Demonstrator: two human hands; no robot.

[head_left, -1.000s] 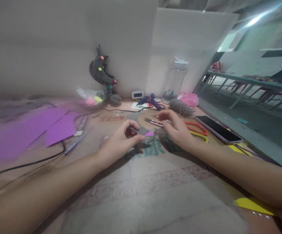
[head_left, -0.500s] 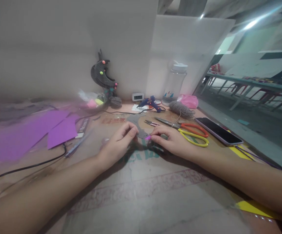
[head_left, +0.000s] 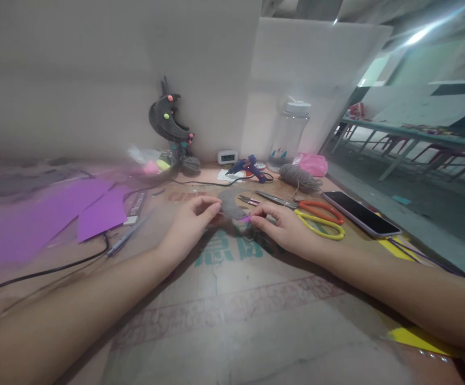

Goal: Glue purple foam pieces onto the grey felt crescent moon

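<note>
A grey crescent-shaped piece [head_left: 232, 206] is held low over the table between my two hands. My left hand [head_left: 192, 223] pinches its left edge between thumb and fingers. At its lower right tip shows a small purple piece [head_left: 246, 219], which my right hand [head_left: 283, 229] grips in a closed pinch. Whether the purple piece is fixed to the crescent I cannot tell. Small pointed snips or tweezers [head_left: 249, 200] lie just behind the crescent. Scissors with one orange and one yellow handle [head_left: 319, 224] rest beyond my right hand.
Purple sheets [head_left: 101, 214] and a pen [head_left: 123, 240] lie left. Along the back are a dark crescent ornament [head_left: 164, 120], a clock [head_left: 227, 157], a blue glue gun [head_left: 250, 168], a bottle [head_left: 290, 133] and grey yarn [head_left: 298, 176]. A phone [head_left: 360, 214] lies right.
Both hands have shifted slightly away from me with the grey crescent, and the crescent has turned a little. Their pinches on the crescent and the purple piece have stayed closed.
</note>
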